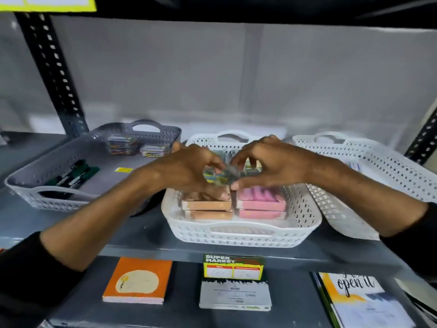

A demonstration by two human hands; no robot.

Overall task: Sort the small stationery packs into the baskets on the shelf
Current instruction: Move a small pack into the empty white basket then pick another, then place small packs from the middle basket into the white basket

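Note:
My left hand (186,166) and my right hand (267,162) meet above the middle white basket (238,233), both pinching small clear packs of colourful stationery (218,177), which are blurred. In that basket lie orange boxes (208,205) and pink boxes (262,205), with more small packs (251,165) behind my fingers. The grey basket (30,192) on the left holds similar clear packs (123,143) at its back and dark markers (73,175) near its front.
A second white basket (387,166) stands at the right, leaning on the middle one. On the lower shelf lie an orange notepad (139,280), a white pad (236,295) under a price label (234,266), and a notebook (361,301). Perforated black uprights (52,72) frame the shelf.

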